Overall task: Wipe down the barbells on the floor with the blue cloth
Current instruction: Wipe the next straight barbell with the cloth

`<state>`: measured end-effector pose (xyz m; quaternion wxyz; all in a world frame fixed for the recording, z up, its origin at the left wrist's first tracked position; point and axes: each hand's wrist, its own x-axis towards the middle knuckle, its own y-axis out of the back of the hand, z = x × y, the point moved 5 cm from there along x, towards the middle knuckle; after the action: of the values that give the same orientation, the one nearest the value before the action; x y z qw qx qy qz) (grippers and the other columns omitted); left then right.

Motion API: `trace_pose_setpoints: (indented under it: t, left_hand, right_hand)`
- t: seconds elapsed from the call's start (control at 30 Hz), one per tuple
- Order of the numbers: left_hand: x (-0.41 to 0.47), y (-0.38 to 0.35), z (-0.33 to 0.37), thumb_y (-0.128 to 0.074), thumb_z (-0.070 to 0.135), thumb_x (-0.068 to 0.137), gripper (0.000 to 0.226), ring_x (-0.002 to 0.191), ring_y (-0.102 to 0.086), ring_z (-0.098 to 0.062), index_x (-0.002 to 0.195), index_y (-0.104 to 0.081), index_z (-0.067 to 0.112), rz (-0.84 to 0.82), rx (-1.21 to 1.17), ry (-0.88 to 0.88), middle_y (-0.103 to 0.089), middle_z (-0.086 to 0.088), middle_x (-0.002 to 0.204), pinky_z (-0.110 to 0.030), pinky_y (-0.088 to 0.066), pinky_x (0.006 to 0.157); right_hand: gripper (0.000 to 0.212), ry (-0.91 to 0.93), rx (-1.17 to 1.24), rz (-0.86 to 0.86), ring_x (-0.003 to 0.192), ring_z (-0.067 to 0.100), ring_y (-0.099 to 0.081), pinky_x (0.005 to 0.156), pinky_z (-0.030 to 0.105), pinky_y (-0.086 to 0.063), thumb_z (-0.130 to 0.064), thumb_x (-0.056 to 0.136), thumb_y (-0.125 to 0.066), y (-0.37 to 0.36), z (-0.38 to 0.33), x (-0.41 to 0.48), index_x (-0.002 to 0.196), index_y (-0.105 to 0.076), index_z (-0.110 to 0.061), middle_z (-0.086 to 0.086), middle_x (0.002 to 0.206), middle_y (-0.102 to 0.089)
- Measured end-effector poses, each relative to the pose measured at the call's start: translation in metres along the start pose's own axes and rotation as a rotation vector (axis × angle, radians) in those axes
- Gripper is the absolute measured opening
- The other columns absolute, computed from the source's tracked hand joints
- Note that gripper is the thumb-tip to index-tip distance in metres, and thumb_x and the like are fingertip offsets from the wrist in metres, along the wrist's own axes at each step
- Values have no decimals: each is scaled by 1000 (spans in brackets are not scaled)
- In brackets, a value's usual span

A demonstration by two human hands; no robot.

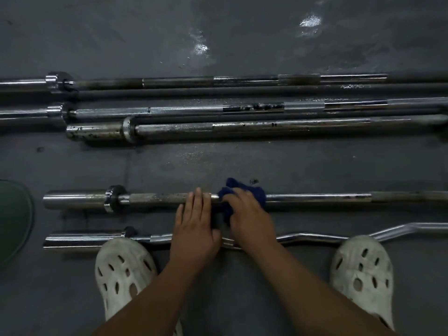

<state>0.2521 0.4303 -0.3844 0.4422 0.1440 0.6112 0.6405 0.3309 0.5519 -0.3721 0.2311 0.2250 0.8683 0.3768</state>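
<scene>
Blue cloth [244, 194], bunched under the gripping right hand [244, 212], wraps the straight barbell [315, 197] lying left-to-right across the floor [218, 161]; the left hand [194, 221], fingers flat, steadies the shaft just beside it.

My left hand [194, 226] on the straight barbell [155, 198], my right hand [249, 219] just right of it on the cloth [242, 186], curl bar [312, 237] nearer me, more barbells [242, 129] behind
</scene>
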Motion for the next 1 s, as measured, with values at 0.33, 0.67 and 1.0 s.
trace_pose_setpoints:
  t: [0.33, 0.67, 1.0]
  left_hand:
    - [70, 27, 0, -31, 54, 82, 90, 153, 6, -22, 158, -6, 15, 8, -15, 15, 4, -8, 166, -42, 3, 122]
    - [87, 35, 1, -34, 53, 76, 96, 152, 10, -23, 159, -1, 18, -41, 2, -5, 9, -5, 166, -42, 1, 122]
    - [108, 51, 0, -58, 35, 84, 97, 152, 8, -20, 158, 1, 16, -80, 52, -20, 7, -3, 166, -44, 0, 123]
  right_hand:
    - [56, -196, 64, 108, 128, 26, -47, 101, 38, -41, -9, 89, -50, 28, 25, 31, 141, -42, -29, 4, 140, -47]
    - [56, -283, -7, 283, 129, 27, -46, 104, 38, -41, 0, 83, -56, 58, 59, 58, 136, -52, -19, 6, 144, -45]
    - [56, -140, -209, 116, 124, 27, -47, 88, 42, -50, -6, 78, -66, 63, 49, 86, 131, -54, -21, 2, 136, -50]
